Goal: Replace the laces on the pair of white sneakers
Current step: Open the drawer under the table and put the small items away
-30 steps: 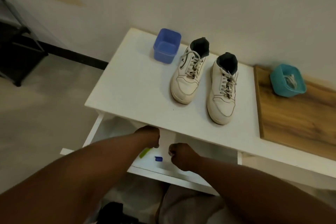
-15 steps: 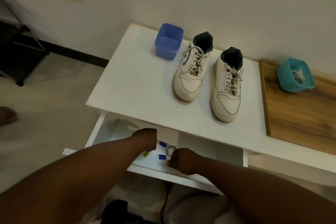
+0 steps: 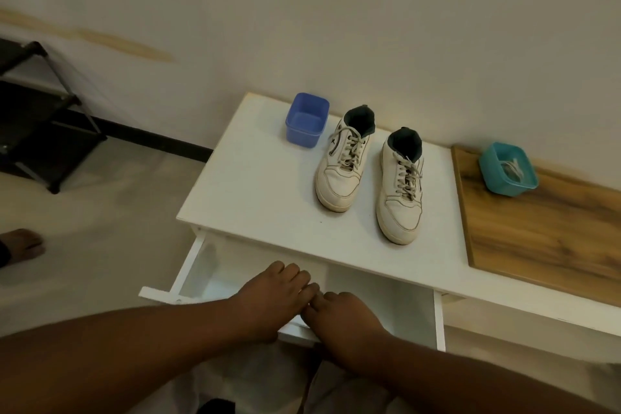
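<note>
We reach both forearms in from the bottom edge, left hand (image 3: pixel 268 299) and right hand (image 3: pixel 339 316) meeting knuckles-up over the open drawer (image 3: pixel 198 265), lower centre. Fingers curl down; can't tell what they hold, if anything. Sneakers (image 3: pixel 369 175) sit laced on the table (image 3: pixel 255 191), centre-right.

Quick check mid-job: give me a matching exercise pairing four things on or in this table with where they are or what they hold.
Things:
1. blue tub
2. teal tub
3. sneakers
4. drawer

Descriptions:
A. pulled open below the white tabletop
B. on the wooden board, pale laces inside
C. side by side, laced, toes toward the person
D. empty, left of the shoes

Pairs: 1-D, 2-B, 3-C, 4-A
</note>
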The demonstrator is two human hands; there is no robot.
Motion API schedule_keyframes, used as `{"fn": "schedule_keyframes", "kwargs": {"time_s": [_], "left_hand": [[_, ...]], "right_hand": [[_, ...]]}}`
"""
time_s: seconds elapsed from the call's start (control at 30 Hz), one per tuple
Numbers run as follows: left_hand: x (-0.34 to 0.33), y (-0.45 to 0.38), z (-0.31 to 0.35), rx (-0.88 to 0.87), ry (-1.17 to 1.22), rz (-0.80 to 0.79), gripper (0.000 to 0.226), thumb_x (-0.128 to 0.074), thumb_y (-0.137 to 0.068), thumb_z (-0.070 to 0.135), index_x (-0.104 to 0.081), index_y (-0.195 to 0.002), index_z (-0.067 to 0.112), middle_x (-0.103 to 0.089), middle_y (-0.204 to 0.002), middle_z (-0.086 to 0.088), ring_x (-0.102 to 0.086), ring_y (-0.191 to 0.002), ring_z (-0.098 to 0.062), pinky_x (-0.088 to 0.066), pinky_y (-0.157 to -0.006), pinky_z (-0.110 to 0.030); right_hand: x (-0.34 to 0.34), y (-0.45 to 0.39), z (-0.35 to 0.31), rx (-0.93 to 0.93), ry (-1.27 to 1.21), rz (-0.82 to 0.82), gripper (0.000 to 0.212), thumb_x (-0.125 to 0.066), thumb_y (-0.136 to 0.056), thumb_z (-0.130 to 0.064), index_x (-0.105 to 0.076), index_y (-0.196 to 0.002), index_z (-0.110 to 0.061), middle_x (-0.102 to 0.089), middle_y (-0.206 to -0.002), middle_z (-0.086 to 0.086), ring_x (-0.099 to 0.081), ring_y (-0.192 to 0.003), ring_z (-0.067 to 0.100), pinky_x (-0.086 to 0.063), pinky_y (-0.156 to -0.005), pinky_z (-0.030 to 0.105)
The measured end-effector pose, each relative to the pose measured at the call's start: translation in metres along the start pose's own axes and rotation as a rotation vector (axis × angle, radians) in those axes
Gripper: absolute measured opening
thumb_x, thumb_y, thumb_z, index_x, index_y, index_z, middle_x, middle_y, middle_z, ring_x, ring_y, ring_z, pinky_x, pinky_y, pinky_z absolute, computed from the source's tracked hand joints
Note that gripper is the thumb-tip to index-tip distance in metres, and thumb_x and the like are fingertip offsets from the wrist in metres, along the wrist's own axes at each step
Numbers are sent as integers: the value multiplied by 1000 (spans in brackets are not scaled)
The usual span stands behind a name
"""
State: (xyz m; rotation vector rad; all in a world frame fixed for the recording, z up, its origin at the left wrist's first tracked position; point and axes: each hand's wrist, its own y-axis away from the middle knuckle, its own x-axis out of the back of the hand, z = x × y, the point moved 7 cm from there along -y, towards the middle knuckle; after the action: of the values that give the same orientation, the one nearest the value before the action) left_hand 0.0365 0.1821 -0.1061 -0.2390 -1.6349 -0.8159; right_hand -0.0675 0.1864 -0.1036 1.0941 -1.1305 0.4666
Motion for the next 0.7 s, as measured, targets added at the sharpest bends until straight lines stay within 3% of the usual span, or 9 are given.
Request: {"fn": "schedule_keyframes", "kwargs": {"time_s": [0.13,0.27,0.4,0.57,0.7], "left_hand": [[6,2,-18,127,-7,249,128,-85,-57,55,-18,-156,11,-30,-158,-18,-38,-138,-38,-35,-110,-54],[9,-4,-33,209,-27,295,127,-83,-59,62,-23,-156,6,-32,-156,-20,-41,-136,-40,-36,-109,-54],[17,-15,-51,271,-30,288,111,-82,-65,59,-33,-149,5,-42,-143,-17,-48,-123,-37,-41,-103,-51],[26,-28,-56,289,-19,326,63,-72,-77,28,-47,-131,10,-53,-121,-11,-52,-99,-30,-47,-82,-44],[31,-35,-63,329,-47,411,42,-62,-80,18,-51,-120,12,-52,-108,-7,-49,-87,-27,-44,-72,-42]], "right_hand": [[12,5,18,-84,-59,224,60,-82,-69,-44,-57,-118,-20,-60,-108,3,-57,-83,21,-48,-69,35],[25,7,34,-150,-38,353,65,-81,-74,-47,-51,-125,-20,-54,-115,3,-51,-91,20,-49,-77,35],[33,3,57,-302,-68,402,64,-77,-79,-52,-46,-125,-21,-49,-115,3,-47,-93,21,-47,-81,38],[31,-2,78,-390,-77,389,53,-75,-82,-44,-47,-119,-20,-49,-106,2,-45,-86,21,-47,-74,37],[34,-9,86,-419,-100,430,46,-74,-84,-35,-48,-118,-20,-50,-105,2,-44,-85,21,-46,-72,36]]}}
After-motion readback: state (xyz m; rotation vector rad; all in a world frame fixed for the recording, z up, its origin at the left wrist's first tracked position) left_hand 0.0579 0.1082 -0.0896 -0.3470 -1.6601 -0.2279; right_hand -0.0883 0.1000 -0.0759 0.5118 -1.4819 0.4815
